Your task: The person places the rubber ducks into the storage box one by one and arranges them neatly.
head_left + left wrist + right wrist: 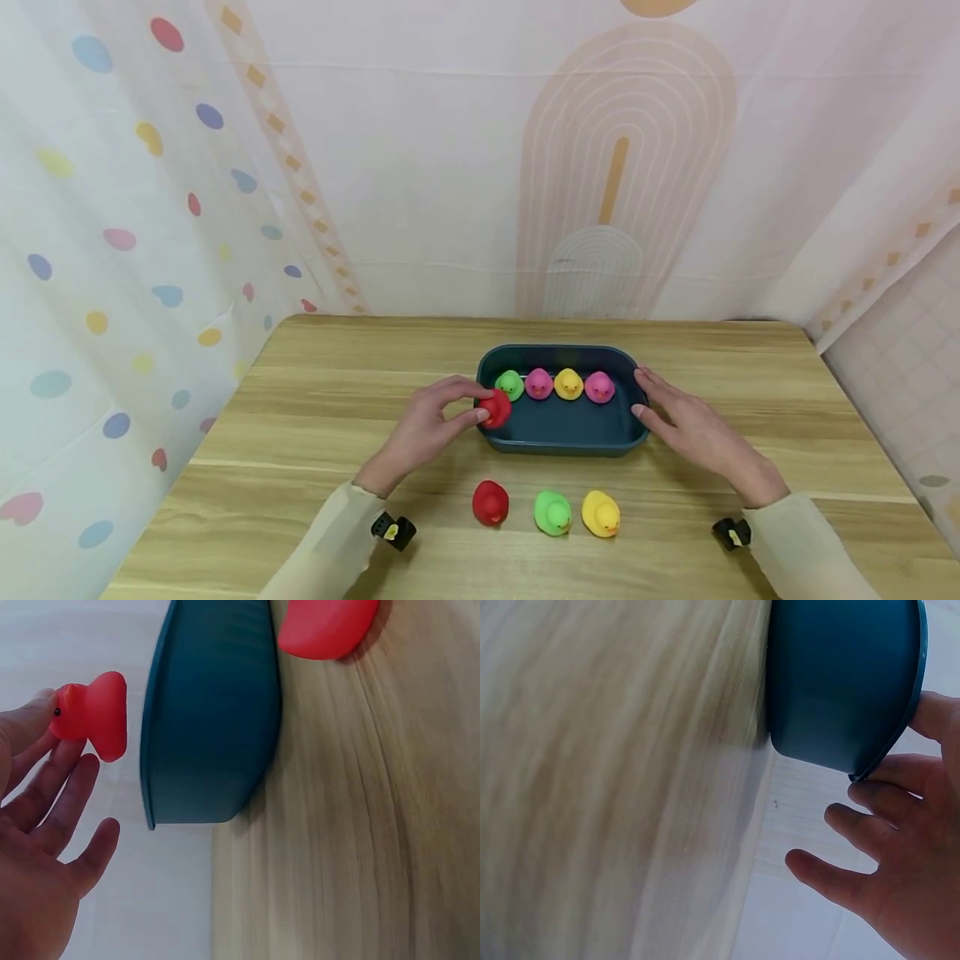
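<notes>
Between thumb and fingertips, my left hand [427, 425] pinches a red rubber duck [497, 408] at the left rim of a dark teal tray [566, 447]. In the left wrist view that red duck [105, 712] is up above the rim level, with the other fingers spread below it. My right hand [697, 429] rests its fairly straight fingertips and thumb on the tray's right rim. Inside, along the far wall, sit a green duck [509, 385], a pink duck [538, 384], a yellow duck [568, 384] and another pink duck [600, 387].
In front of the tray, a red duck [491, 503], a green duck [552, 512] and a yellow duck [602, 513] stand in a row on the wooden table [300, 467]. A patterned curtain [420, 167] hangs behind the table and along its left side.
</notes>
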The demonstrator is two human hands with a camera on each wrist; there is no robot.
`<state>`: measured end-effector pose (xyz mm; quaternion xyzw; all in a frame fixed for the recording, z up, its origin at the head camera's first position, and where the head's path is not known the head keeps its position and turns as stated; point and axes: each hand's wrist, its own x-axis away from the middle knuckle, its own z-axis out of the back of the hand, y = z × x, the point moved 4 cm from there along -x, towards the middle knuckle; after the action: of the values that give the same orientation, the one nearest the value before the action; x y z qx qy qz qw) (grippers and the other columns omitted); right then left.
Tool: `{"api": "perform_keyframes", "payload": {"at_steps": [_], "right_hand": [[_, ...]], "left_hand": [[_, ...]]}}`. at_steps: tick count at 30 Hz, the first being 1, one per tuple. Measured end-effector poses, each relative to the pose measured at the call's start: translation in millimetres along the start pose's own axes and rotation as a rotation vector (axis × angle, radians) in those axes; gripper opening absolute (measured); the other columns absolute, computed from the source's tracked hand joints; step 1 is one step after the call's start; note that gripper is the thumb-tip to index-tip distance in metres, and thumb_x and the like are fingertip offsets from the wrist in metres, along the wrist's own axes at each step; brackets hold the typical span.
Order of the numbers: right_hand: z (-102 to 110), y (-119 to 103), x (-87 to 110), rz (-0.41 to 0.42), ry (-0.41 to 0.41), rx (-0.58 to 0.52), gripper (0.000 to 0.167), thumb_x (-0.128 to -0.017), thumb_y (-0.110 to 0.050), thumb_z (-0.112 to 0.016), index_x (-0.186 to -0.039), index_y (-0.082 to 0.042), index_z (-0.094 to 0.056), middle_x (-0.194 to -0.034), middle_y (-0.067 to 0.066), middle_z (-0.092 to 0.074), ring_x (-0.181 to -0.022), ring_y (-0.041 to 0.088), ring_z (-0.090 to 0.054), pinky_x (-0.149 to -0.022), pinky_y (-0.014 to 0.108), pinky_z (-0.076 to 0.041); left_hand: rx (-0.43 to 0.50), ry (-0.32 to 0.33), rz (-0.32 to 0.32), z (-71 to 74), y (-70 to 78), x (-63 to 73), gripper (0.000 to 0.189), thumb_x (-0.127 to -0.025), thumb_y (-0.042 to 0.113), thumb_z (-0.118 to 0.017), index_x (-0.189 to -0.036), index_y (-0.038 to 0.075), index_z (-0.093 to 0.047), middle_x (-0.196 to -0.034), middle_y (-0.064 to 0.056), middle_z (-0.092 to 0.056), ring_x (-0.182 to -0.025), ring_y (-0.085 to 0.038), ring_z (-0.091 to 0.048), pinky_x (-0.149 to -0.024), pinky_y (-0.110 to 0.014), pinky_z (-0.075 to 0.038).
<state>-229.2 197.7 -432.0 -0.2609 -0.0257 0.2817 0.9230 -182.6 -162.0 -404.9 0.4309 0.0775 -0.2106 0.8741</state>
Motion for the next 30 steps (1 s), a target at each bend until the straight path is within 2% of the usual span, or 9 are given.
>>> {"api": "perform_keyframes", "payload": {"at_steps": [8,15,30], "right_hand": [[-1.2,-1.8,0.8,-0.009,-0.008,-0.014,0.066,-0.111,-0.038,-0.048,-0.158,0.006,-0.034,-0.165,0.025,-0.028,-0.149,0.046,-0.033,-0.117,0.063,-0.032],[-1.8,-2.6,0.8,-0.002,-0.007,-0.007,0.065,-0.111,-0.038,-0.047,-0.158,0.006,-0.033,-0.166,0.025,-0.028,-0.149,0.046,-0.033,-0.117,0.063,-0.032],[-1.0,-5.0,1.8,0.014,0.014,0.002,0.063,-0.111,-0.035,-0.050,-0.156,0.007,-0.036,-0.164,0.027,-0.030,-0.147,0.046,-0.035,-0.115,0.063,-0.034]], "left_hand": [[-0.032,-0.031,-0.014,-8.3,-4.9,-6.4,0.026,-0.093,0.019,-0.079,-0.119,0.013,-0.078,-0.113,0.002,-0.072,-0.107,-0.023,-0.067,-0.093,-0.052,-0.058],[-0.182,-0.071,-0.065,-15.6,-7.1,-10.7,0.027,-0.093,0.021,-0.079,-0.119,0.013,-0.077,-0.116,-0.001,-0.071,-0.109,-0.020,-0.065,-0.094,-0.042,-0.058],[-0.332,-0.191,-0.146,-22.6,-13.1,-22.2,0.024,-0.094,0.025,-0.079,-0.114,0.012,-0.078,-0.114,-0.002,-0.074,-0.109,-0.021,-0.062,-0.098,-0.043,-0.054]]}}
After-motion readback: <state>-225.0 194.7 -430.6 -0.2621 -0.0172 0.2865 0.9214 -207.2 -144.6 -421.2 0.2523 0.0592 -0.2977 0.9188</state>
